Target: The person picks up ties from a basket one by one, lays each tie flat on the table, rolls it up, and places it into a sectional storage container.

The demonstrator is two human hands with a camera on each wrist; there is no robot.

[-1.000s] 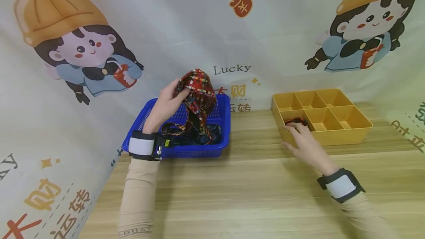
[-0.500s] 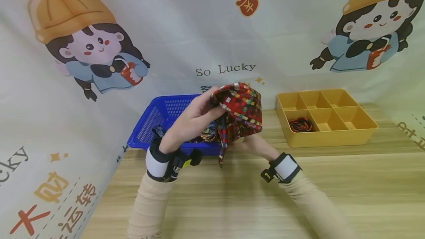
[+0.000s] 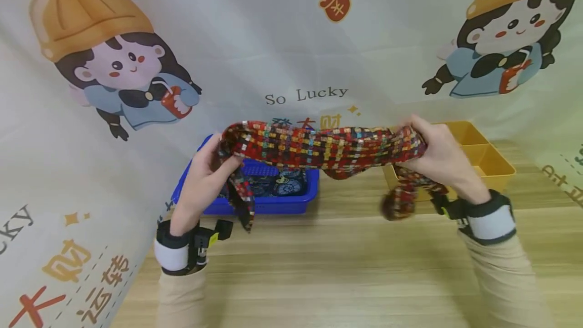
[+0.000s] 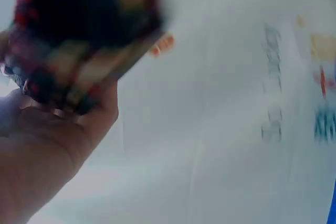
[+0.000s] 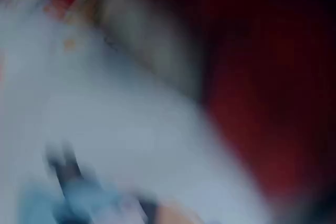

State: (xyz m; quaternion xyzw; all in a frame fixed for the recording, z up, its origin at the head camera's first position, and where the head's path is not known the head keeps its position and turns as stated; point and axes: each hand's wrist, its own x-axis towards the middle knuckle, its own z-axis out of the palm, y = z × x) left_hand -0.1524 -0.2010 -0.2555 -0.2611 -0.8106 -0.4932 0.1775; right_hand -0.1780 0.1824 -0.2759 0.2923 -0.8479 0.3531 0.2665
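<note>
A scarf-like plaid cloth band (image 3: 319,148), mainly red with dark, yellow and white checks, is stretched sideways above the table. My left hand (image 3: 200,181) grips one end, its thumb on the near side, and a narrow pointed tail dangles below. At the other end, my right hand (image 3: 444,158) holds the fabric, with another loose tail swinging blurred beneath. In the left wrist view the band (image 4: 68,72) covers the fingertips. Dark red fabric (image 5: 268,93) fills much of the right wrist view, too blurred for detail.
Behind the left hand stands a blue basket (image 3: 291,205) with dark patterned cloths (image 3: 289,185) inside. A yellow compartment box (image 3: 496,161) sits at the right, partly hidden by the right hand. A printed curtain (image 3: 237,39) hangs behind the wooden table (image 3: 328,267).
My right hand left the yellow box, where a rolled orange-and-black cloth showed, and took the plaid band's other end. The band came out of the basket and is now spread wide between both hands.
</note>
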